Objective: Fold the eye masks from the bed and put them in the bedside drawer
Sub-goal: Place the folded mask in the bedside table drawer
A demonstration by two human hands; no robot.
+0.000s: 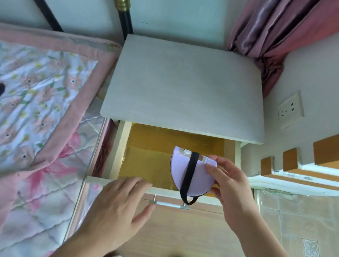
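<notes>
The right hand point(229, 184) pinches the folded eye mask point(192, 174) over the open drawer point(147, 162), left hand point(119, 207) flat on its front, and the dangling strap point(188, 200) could, seemingly, snag there.

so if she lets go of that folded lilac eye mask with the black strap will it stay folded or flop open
The folded lilac eye mask, pinched by the right hand, holds a flat half-round shape, so it probably has some body. Its black elastic strap hangs in a loose loop, likely floppy. It looks light.
</notes>
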